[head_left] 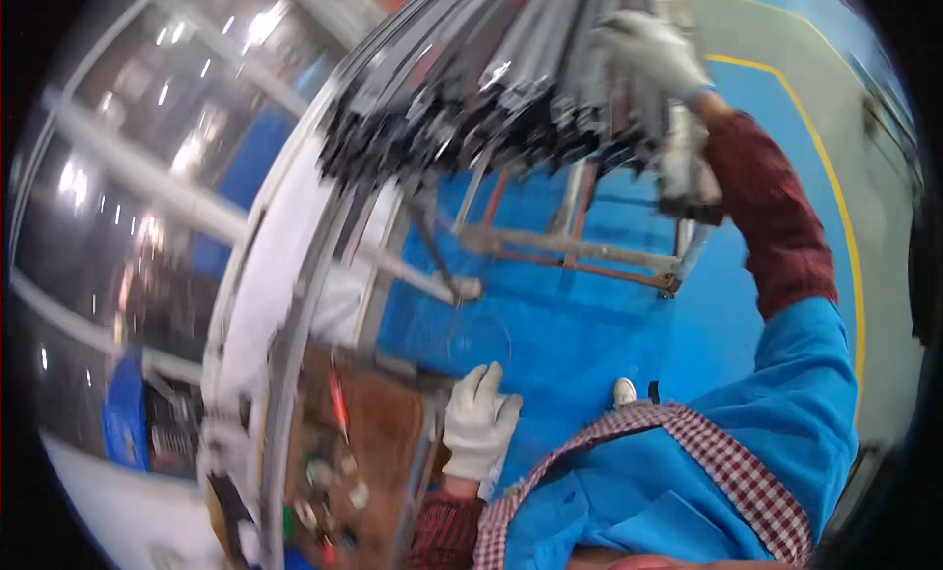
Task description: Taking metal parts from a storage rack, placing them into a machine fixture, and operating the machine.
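Long bars (471, 54) lie at the right hand (656, 55), grip unclear; left hand (479, 425) unclenched, empty.

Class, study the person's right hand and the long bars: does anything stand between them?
Nothing visible does. The gloved right hand is at the right side of the long bars, with no object showing between; blur hides whether it touches them. The rack frame shows beyond the bars' near ends, not between.
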Demonstrator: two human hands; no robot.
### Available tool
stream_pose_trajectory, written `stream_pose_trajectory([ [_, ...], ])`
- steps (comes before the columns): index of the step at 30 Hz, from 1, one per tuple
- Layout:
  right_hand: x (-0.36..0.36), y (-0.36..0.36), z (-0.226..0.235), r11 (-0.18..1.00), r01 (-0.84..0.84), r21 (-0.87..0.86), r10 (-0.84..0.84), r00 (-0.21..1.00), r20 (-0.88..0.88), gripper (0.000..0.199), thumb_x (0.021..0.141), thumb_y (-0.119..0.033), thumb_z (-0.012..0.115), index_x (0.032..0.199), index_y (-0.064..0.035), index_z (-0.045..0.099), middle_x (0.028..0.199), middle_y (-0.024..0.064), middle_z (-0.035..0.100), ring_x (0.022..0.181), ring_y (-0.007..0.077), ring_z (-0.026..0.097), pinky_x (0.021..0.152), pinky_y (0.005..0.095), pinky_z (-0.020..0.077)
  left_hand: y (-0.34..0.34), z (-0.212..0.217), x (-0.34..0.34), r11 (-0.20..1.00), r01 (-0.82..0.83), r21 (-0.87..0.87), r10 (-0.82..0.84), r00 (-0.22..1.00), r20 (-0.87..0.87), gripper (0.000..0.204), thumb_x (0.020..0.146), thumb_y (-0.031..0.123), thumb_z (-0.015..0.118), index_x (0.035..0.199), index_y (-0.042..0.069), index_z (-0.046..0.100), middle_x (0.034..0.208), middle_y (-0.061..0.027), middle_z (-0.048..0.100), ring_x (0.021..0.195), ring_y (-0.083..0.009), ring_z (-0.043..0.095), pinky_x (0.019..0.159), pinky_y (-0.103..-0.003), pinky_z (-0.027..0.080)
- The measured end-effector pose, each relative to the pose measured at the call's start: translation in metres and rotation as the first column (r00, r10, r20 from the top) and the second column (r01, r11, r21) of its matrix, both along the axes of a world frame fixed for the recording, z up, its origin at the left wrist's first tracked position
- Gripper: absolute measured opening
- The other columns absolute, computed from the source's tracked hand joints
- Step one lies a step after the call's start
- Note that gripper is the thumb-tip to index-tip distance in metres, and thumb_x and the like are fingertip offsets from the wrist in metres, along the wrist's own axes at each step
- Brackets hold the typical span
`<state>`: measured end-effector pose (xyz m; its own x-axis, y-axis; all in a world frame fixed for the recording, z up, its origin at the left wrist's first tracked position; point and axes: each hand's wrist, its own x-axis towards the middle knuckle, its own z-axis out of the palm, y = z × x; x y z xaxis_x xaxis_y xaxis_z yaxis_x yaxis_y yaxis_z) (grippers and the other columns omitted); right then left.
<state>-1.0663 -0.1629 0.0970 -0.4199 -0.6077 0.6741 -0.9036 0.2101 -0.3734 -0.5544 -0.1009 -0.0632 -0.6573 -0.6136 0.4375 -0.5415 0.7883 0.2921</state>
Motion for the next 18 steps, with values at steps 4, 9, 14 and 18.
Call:
stream_pose_trajectory([
  [4, 0.149, 0.078, -0.007, 0.840, -0.433, -0.327, 0.525, 0.802, 0.285, 0.036, 0.108, -0.022, 0.052, 0.138, -0.0037, 0.063, 0.130, 0.0121, 0.069, 0.110, 0.0192, 0.067, 0.094, 0.0295, 0.0534, 0.083, -0.097, 0.105, 0.842, -0.418, 0.340, 0.385, 0.908, 0.162, 0.052, 0.088, 0.028, 0.068, 0.134, 0.006, 0.059, 0.124, -0.0166, 0.061, 0.101, -0.0374, 0.063, 0.087, -0.043, 0.053],
  [9, 0.331, 0.095, -0.130, 0.401, -0.915, -0.042, 0.870, 0.367, 0.330, 0.028, 0.105, -0.012, 0.051, 0.124, -0.0027, 0.069, 0.104, 0.0075, 0.069, 0.084, 0.0149, 0.058, 0.079, 0.0283, 0.0486, 0.234, -0.150, 0.207, 0.479, -0.619, 0.622, 0.661, 0.721, 0.208, 0.047, 0.090, 0.032, 0.061, 0.130, 0.009, 0.056, 0.117, -0.0169, 0.060, 0.100, -0.0394, 0.061, 0.084, -0.046, 0.052],
  [14, 0.507, 0.141, -0.264, -0.024, -0.936, 0.351, 0.682, 0.241, 0.691, 0.023, 0.095, -0.006, 0.063, 0.116, -0.0032, 0.072, 0.107, 0.0077, 0.073, 0.085, 0.0214, 0.066, 0.076, 0.0331, 0.0531, 0.352, -0.191, 0.245, 0.215, -0.710, 0.671, 0.834, 0.491, 0.252, 0.046, 0.091, 0.034, 0.062, 0.130, 0.009, 0.058, 0.119, -0.0159, 0.061, 0.103, -0.0386, 0.062, 0.083, -0.048, 0.054],
  [18, 0.650, 0.212, -0.302, -0.465, -0.773, 0.431, 0.818, -0.189, 0.543, 0.024, 0.091, -0.014, 0.067, 0.113, -0.0066, 0.072, 0.104, 0.0087, 0.073, 0.083, 0.0269, 0.068, 0.074, 0.0357, 0.0539, 0.440, -0.175, 0.269, -0.104, -0.653, 0.751, 0.920, 0.225, 0.323, 0.052, 0.095, 0.036, 0.057, 0.140, 0.009, 0.055, 0.129, -0.0160, 0.059, 0.105, -0.0381, 0.062, 0.087, -0.047, 0.053],
])
